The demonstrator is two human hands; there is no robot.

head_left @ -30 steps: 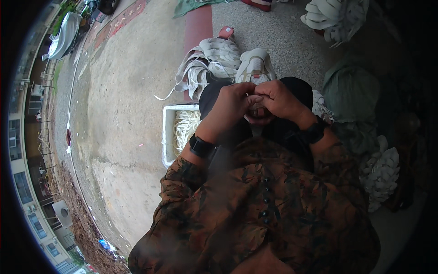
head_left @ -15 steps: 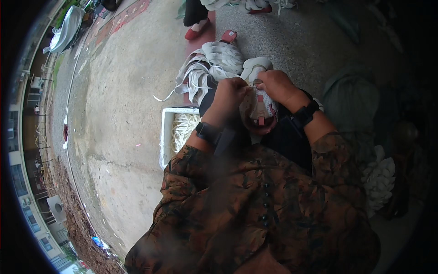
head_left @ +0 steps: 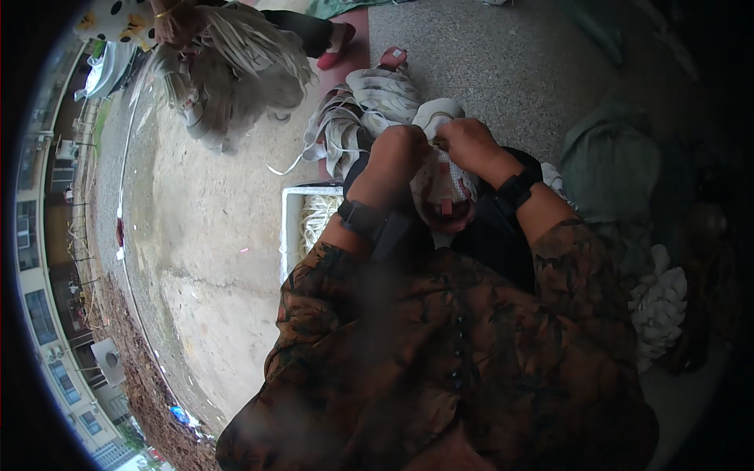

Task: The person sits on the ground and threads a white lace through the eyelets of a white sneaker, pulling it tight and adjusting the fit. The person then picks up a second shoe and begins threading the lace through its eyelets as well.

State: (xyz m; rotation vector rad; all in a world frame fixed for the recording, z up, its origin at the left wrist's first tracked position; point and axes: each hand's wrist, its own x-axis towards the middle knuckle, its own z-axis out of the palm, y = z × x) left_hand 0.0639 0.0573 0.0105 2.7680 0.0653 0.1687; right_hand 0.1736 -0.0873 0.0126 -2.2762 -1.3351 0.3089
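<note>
Between my knees rests a white mesh shoe upper (head_left: 446,177) with red and pinkish trim, its dark red opening toward me. My left hand (head_left: 399,153) is closed in a pinch at the upper's left side; what its fingertips hold is hidden. Across from it, my right hand (head_left: 469,144) bends its closed fingers over the upper's middle, close to the left fingertips. Whether they grip the upper or a lace cannot be made out. Just beyond my fingers lies a rounded white shoe part (head_left: 437,112).
To the left stands a white box (head_left: 287,235) of pale laces (head_left: 319,216). Stacked white shoe uppers (head_left: 381,93) lie ahead. At upper left another person's hand (head_left: 179,25) carries a large bundle of uppers (head_left: 247,74). A greenish sack (head_left: 613,169) and a white heap (head_left: 658,306) are at right.
A person carrying a bundle of uppers has come in at upper left, and the pieces at the top edge are mostly gone. My hands have shifted slightly on the shoe upper.
</note>
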